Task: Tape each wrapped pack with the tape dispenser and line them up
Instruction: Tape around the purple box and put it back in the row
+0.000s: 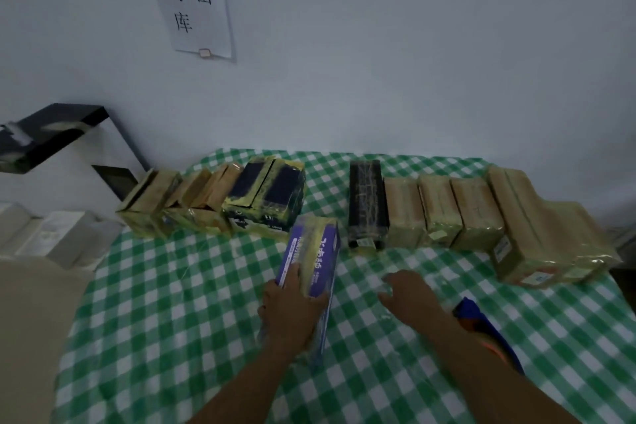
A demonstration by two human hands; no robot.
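The left hand [292, 306] reached forward from the lower edge of the view, forearm straight, and gripped the near end of the purple pack [315, 255], thumb lying along its top and fingers curled round its side. That pack lay lengthwise on the green-checked tabletop [165, 303], its far end pointing at a gap in the row of packs behind it. To the right of the purple pack the right hand [409, 299] hovered over the cloth, motion-blurred, fingers spread loosely and holding nothing, so the two hands were apart. Further right of the purple pack, partly hidden behind the right forearm, lay the blue tape dispenser [481, 323] with an orange part. Behind the purple pack and just left of its far end stood a dark blue and yellow pack [265, 200], with tan packs [155, 203] beyond it to the left. Behind and right of the purple pack stood a black pack [366, 203], then more tan wrapped packs [440, 210] side by side, ending in a larger glossy pack [537, 237]. Far left of the purple pack, off the cloth, sat white boxes [51, 234]; what they held could not be told.
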